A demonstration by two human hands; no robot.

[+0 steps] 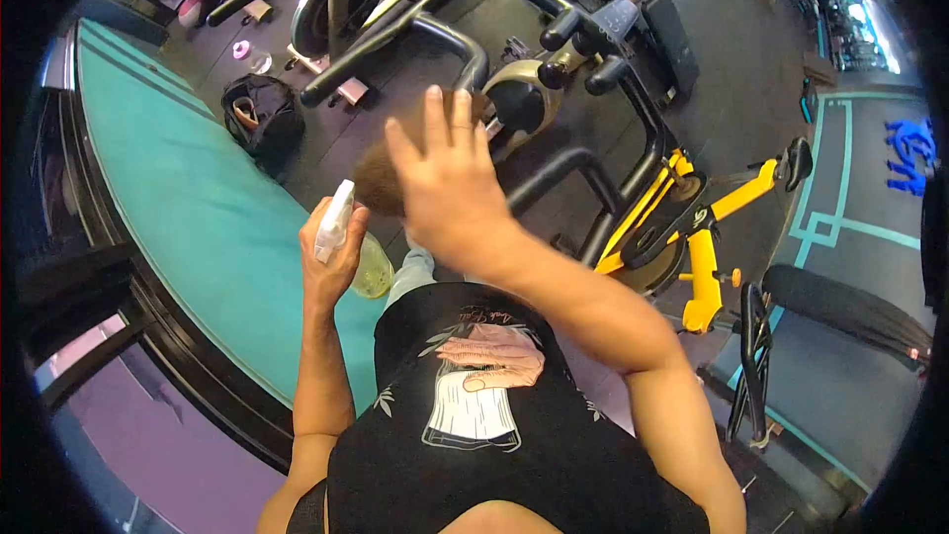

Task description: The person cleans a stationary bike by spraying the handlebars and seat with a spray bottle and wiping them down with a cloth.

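Observation:
My left hand [334, 255] is wrapped round a spray bottle, its white trigger head [337, 221] upright above my fist. The bottle's see-through, greenish body [373, 270] shows below and to the right of the fist. Raised in front of my chest, my right hand [450, 178] has its fingers stretched out and spread, back of the hand towards me. A brown, soft-looking piece, perhaps a cloth [379, 181], shows behind the palm and fingers. It is blurred, and whether the hand grips it or only lies over it cannot be made out. My right thumb is hidden.
Black handlebars [435, 25] of an exercise machine rise just beyond my hands. A yellow and black exercise bike [702, 237] stands at the right. A teal panel [188, 178] runs along my left. A black backpack [262, 119] and a pink-capped bottle [254, 57] are on the floor.

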